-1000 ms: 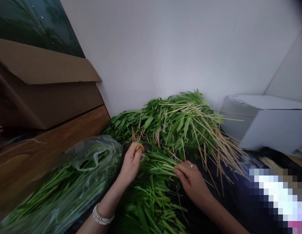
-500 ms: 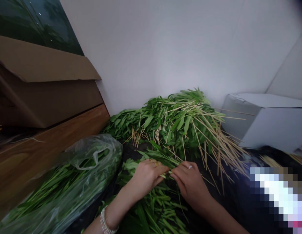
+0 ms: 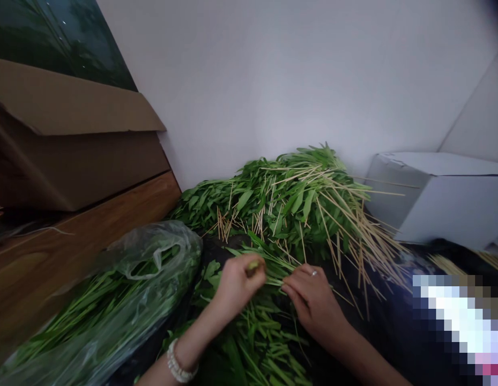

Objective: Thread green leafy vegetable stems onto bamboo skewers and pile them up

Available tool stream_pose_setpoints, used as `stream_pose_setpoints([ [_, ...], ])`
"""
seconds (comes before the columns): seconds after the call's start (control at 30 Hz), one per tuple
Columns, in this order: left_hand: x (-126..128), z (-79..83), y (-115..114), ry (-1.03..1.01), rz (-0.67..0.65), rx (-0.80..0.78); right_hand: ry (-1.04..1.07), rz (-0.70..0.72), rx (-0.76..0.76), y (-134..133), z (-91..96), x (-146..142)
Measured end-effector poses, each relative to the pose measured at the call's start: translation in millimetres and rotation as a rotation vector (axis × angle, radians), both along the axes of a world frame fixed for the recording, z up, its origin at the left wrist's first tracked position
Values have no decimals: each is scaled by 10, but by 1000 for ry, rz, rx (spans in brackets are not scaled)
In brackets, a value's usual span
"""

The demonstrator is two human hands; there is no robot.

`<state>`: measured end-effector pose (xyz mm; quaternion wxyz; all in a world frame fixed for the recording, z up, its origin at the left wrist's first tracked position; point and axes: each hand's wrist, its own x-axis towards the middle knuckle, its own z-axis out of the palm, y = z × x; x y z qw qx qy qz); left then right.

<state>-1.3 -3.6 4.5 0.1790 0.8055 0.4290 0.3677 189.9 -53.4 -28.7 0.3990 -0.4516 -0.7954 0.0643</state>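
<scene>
My left hand (image 3: 238,281) is closed in a fist just above the cut greens, with a yellowish-green spot showing at its curled fingers. Whether that is a ring or a piece of stem I cannot tell. To its right, my right hand (image 3: 318,297) is closed around the ends of some leafy green stems (image 3: 279,261), which point up and left from its fingers. Below both hands lies a heap of short cut stems and leaves (image 3: 265,332). Behind them is a large pile of leafy greens (image 3: 249,195) threaded with thin wooden skewers (image 3: 365,236).
A clear plastic bag (image 3: 152,295) of long greens lies at left, beside a wooden surface (image 3: 124,206) bearing an open cardboard box (image 3: 91,166). At right stands a white box (image 3: 453,203). A white wall (image 3: 273,80) rises behind the pile. A blurred patch covers the lower right corner.
My left hand has pulled away from my right hand, slightly up and to the left, and its fingers have curled into a fist. My right hand stays almost where it was.
</scene>
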Motion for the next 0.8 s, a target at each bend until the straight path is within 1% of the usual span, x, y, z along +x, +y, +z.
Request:
stream_pose_setpoints([
  [0.07, -97, 54, 83, -123, 148, -29, 24, -14, -19, 12, -22, 20],
  [0.1, -138, 79, 113, -127, 189, -13, 37, -21, -36, 18, -35, 25],
  [0.13, -166, 98, 128, -104, 215, 27, 48, -29, -54, 22, -48, 25],
  [0.2, -169, 116, 112, -4, 221, 145, 49, -27, -83, 24, -72, 16],
  [0.27, -109, 105, 45, 98, 177, 266, 26, -4, -93, 21, -92, 2],
  [0.33, -23, 69, -39, 180, 67, 312, 1, 9, -85, 18, -106, -11],
  [0.37, 18, 44, -79, 218, 2, 296, -6, 10, -76, 17, -111, -17],
  [0.43, 78, -13, -144, 290, -114, 203, -12, 8, -51, 13, -109, -30],
  [0.5, 108, -71, -183, 343, -173, 105, -14, 8, -30, 3, -88, -44],
  [0.57, 116, -112, -197, 365, -192, 59, -6, 13, -22, -14, -48, -49],
  [0.67, 102, -120, -183, 356, -168, 65, 59, -6, -27, -23, 28, -3],
  [0.73, 83, -83, -164, 307, -146, 55, 124, -80, -33, 1, 61, 69],
  [0.8, 59, -24, -147, 219, -143, 19, 170, -188, -16, 51, 60, 156],
])
